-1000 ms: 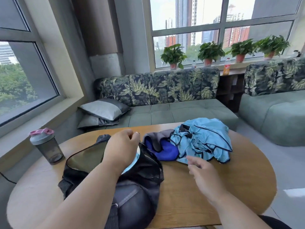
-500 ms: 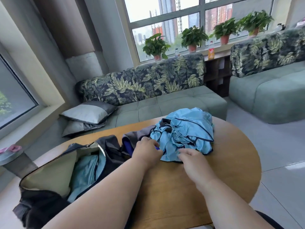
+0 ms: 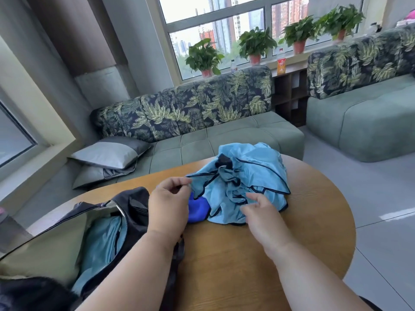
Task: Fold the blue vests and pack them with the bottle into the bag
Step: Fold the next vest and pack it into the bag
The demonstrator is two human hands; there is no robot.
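A crumpled pile of light blue vests (image 3: 253, 176) with dark trim lies on the far middle of the round wooden table (image 3: 235, 261). My left hand (image 3: 169, 205) pinches a trimmed edge of the pile at its left side. At the pile's near edge, my right hand (image 3: 262, 212) has its fingers curled into the fabric. A dark blue cloth (image 3: 198, 211) peeks out under the pile between my hands. The black bag (image 3: 134, 198) lies open at the left with a folded light blue vest (image 3: 101, 241) inside. The bottle (image 3: 6, 230) is mostly cut off at the left edge.
Behind the table stands a leaf-patterned sofa (image 3: 202, 122) with two grey pillows (image 3: 107, 153). A second sofa (image 3: 363, 122) stands at the right across tiled floor. Bare wood lies in front of the pile and to its right.
My left hand left the open bag and went right to the vest pile, where it now pinches an edge. My right hand reached forward into the pile. The view swung right.
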